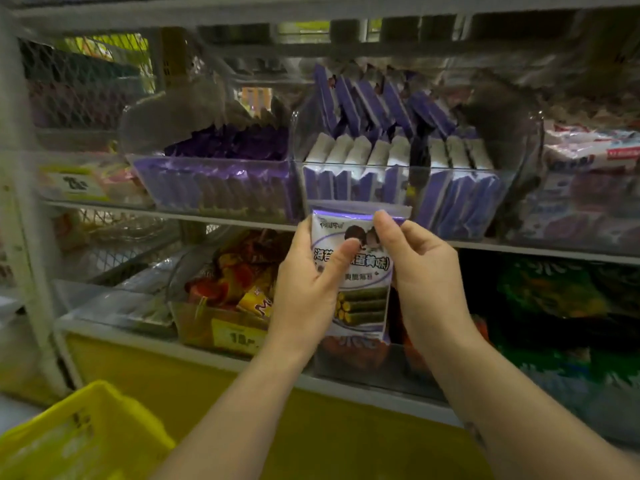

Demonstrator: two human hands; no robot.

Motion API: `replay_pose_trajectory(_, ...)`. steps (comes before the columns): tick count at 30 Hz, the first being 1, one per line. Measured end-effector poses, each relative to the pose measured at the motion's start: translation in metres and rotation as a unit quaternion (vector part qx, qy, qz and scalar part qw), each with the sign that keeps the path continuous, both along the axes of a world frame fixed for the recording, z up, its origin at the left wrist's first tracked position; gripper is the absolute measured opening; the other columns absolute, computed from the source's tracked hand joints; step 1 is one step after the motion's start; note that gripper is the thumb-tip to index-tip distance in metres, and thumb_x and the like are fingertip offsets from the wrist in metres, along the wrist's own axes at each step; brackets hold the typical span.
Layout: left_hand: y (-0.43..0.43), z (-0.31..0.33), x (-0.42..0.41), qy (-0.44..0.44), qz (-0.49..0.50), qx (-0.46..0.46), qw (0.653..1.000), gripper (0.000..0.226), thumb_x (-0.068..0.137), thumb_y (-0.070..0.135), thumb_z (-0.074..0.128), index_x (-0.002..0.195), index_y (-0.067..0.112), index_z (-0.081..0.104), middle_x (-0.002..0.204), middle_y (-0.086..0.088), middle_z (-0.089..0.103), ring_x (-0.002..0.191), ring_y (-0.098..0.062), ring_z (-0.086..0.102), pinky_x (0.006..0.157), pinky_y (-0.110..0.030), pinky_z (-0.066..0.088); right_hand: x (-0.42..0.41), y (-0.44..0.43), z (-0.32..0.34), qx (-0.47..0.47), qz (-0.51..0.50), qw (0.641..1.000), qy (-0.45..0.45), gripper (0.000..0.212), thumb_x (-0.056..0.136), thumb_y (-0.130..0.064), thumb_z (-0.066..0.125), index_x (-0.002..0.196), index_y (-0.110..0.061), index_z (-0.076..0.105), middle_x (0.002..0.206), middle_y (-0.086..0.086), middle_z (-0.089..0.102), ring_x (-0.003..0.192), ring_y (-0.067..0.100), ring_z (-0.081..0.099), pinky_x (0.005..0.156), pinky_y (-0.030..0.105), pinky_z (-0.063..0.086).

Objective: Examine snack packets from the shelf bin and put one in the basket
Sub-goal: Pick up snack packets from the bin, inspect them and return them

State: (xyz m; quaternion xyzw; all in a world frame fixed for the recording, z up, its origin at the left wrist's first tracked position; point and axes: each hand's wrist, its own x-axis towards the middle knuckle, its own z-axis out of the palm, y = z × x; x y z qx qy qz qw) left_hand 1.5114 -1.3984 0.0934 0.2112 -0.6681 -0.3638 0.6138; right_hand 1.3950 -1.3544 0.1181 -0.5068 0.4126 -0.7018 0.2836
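Both hands hold one purple-and-white snack packet [360, 289] upright: the left hand [308, 275] grips its left edge, thumb across the front, and the right hand [415, 261] pinches its top right corner. The clear bin [398, 181] of matching packets sits just above the hands, and a yellow basket [79, 441] lies well below and left of them.

The left grip [304, 275] and right grip [419, 268] hold a purple-and-white snack packet [360, 303] upright between them, the left thumb on its printed face, just below the front edge of the clear shelf bin [398, 183], with a yellow basket [79, 434] low on the left.
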Motion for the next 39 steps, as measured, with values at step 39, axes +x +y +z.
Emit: replay_pose_trajectory(39,-0.010,-0.008,0.031,0.210,-0.131,0.371,0.895,0.047,0.097,0.041,0.048,0.117,0.004,0.066,0.108,-0.020,0.072,0.098,-0.032,0.071,0.074,-0.045,0.061,-0.014,-0.007,-0.041,0.207,0.276,0.936,0.071,0.033,0.087,-0.038,0.061,0.108,-0.016,0.072,0.105,0.009,0.074,0.090,0.018,0.072,0.064,0.021,0.055)
